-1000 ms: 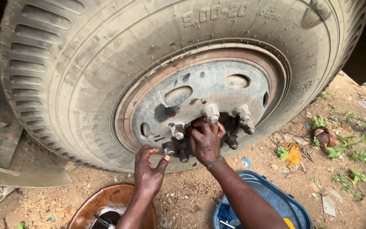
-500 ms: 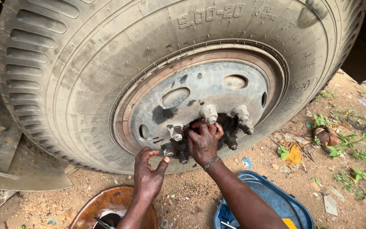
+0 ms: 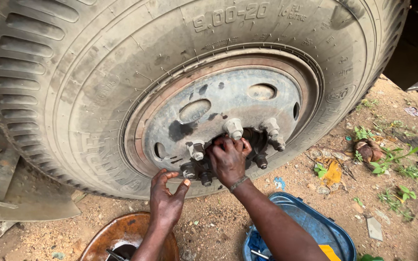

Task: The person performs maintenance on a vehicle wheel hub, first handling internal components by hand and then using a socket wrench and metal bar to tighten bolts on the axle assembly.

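Both hands are up at the hub of a big truck wheel as I look down from the head camera. I see my right hand pressed into the cluster of wheel nuts, its fingers curled closed around something at the hub's centre that they hide from me, so I cannot tell exactly which part is gripped. My left hand sits lower, fingers spread open and holding nothing, its fingertips just under the lowest nuts at the rim's bottom edge. I count about six wheel nuts in view, pale capped ones above and darker ones below, though my right hand may cover more. The steel rim is grey, ringed with rust, and shows four oval holes. The tyre sidewall carries raised moulded lettering along its top arc, dusty and the same grey as the rubber. On the dirt below sit two containers, both cut off by the bottom edge: a rusty brown round pan under my left wrist and a blue plastic tub beside my right forearm, with something yellow at its edge. One blue scrap and one orange scrap lie on the ground to the right, near green weeds.
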